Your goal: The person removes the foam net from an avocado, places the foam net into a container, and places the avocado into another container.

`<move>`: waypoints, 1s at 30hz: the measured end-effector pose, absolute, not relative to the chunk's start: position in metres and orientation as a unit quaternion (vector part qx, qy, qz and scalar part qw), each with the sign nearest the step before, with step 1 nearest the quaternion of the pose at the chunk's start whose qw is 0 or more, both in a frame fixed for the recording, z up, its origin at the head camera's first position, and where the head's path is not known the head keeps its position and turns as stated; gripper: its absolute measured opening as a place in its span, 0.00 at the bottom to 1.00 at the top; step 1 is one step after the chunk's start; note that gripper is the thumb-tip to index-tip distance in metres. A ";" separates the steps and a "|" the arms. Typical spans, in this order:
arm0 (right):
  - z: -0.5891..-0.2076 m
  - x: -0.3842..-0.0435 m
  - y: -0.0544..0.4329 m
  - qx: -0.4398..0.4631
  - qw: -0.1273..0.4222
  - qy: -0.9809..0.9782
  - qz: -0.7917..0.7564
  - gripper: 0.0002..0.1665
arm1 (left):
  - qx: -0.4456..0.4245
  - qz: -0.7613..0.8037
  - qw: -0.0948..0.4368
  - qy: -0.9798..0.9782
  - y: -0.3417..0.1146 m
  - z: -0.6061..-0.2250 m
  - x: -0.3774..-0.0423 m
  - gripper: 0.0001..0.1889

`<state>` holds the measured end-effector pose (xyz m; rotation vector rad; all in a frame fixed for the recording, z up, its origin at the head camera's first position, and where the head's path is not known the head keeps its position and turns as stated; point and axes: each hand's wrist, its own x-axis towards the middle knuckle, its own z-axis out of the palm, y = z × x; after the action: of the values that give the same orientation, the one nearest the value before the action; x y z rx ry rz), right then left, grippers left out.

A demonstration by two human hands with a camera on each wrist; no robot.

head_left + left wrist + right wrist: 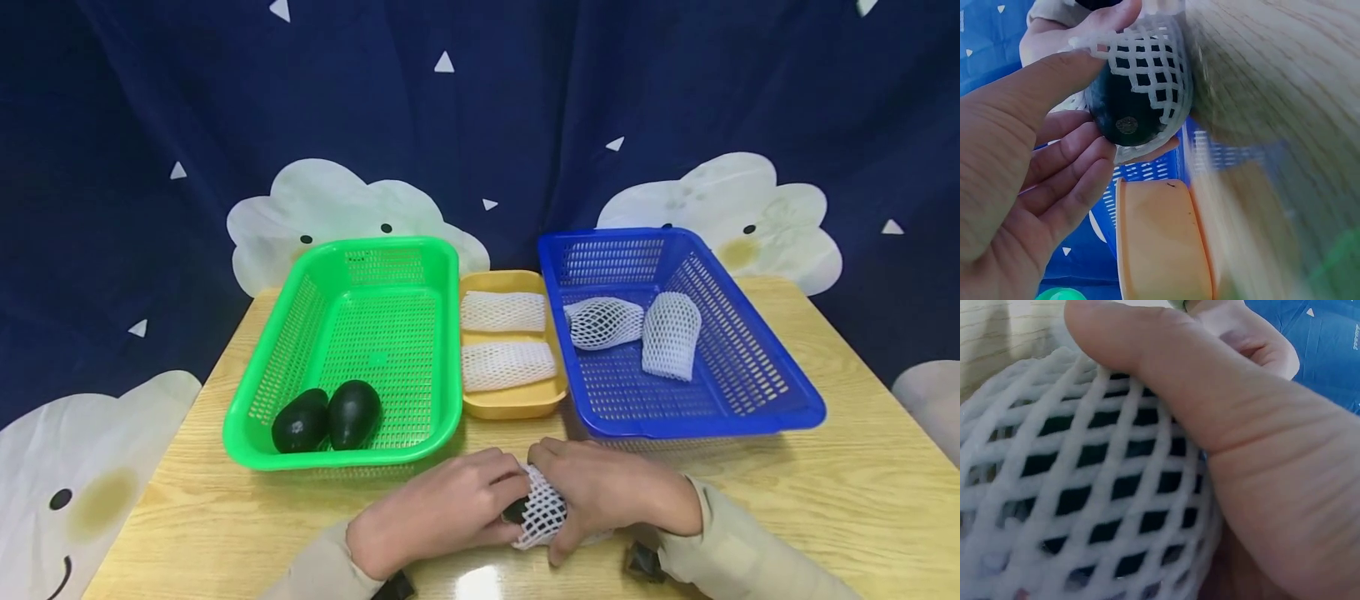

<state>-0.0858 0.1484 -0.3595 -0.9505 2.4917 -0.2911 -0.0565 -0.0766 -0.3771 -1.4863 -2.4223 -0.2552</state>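
Note:
Just in front of the baskets, both hands work on a dark avocado (1119, 106) partly covered by a white foam net sleeve (544, 510). My left hand (450, 504) is at the uncovered end, its thumb on the net's edge and its curled fingers against the fruit's side in the left wrist view. The right hand (611, 487) grips the sleeve from the other side, its thumb (1166, 356) lying across the mesh. In the right wrist view, dark skin shows through the net's holes; the avocado's far end is hidden in the sleeve.
A green basket (457, 333) at left holds two dark avocados (355, 414). Two flat foam nets (506, 367) lie in a yellow tray (517, 410) at centre. The blue basket (806, 408) at right holds two netted fruits (671, 337). A patterned dark curtain (495, 108) hangs behind.

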 end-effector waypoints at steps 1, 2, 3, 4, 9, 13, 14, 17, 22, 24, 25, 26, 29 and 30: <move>-0.359 -0.086 0.148 -0.345 0.228 0.905 -0.100 0.48 | -0.516 -0.087 0.143 -0.840 -0.076 -0.377 -0.057 0.17; -0.359 -0.086 0.148 -0.346 0.228 0.905 -0.096 0.48 | -0.516 -0.086 0.142 -0.841 -0.076 -0.377 -0.057 0.17; -0.359 -0.086 0.148 -0.346 0.227 0.905 -0.092 0.48 | -0.515 -0.085 0.141 -0.841 -0.076 -0.377 -0.058 0.17; -0.359 -0.087 0.148 -0.347 0.228 0.906 -0.088 0.48 | -0.515 -0.083 0.141 -0.842 -0.076 -0.377 -0.058 0.16; -0.359 -0.089 0.148 -0.346 0.228 0.906 -0.083 0.48 | -0.512 -0.080 0.146 -0.843 -0.075 -0.376 -0.058 0.17; -0.360 -0.089 0.149 -0.352 0.231 0.903 -0.084 0.47 | -0.511 -0.086 0.152 -0.842 -0.075 -0.378 -0.057 0.17; -0.360 -0.088 0.149 -0.354 0.232 0.902 -0.084 0.47 | -0.512 -0.091 0.151 -0.841 -0.075 -0.379 -0.056 0.17; -0.362 -0.088 0.150 -0.362 0.238 0.897 -0.088 0.49 | -0.510 -0.102 0.148 -0.841 -0.074 -0.382 -0.054 0.17; -0.364 -0.089 0.151 -0.376 0.234 0.891 -0.096 0.50 | -0.505 -0.113 0.141 -0.844 -0.071 -0.383 -0.053 0.16; -0.364 -0.089 0.152 -0.377 0.235 0.890 -0.101 0.52 | -0.503 -0.117 0.133 -0.846 -0.071 -0.383 -0.053 0.17; -0.364 -0.089 0.153 -0.377 0.236 0.890 -0.102 0.53 | -0.502 -0.119 0.128 -0.847 -0.071 -0.382 -0.053 0.18; -0.364 -0.090 0.153 -0.377 0.237 0.890 -0.101 0.54 | -0.500 -0.124 0.122 -0.848 -0.071 -0.382 -0.053 0.18; -0.364 -0.091 0.153 -0.373 0.246 0.890 -0.096 0.59 | -0.498 -0.137 0.116 -0.849 -0.071 -0.383 -0.054 0.21; -0.365 -0.091 0.153 -0.372 0.248 0.889 -0.095 0.60 | -0.498 -0.141 0.115 -0.848 -0.071 -0.384 -0.054 0.22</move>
<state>-0.0913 0.1526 -0.3645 -1.0146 2.4233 -0.2592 -0.0544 -0.0706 -0.3838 -1.4588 -2.4848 -0.4129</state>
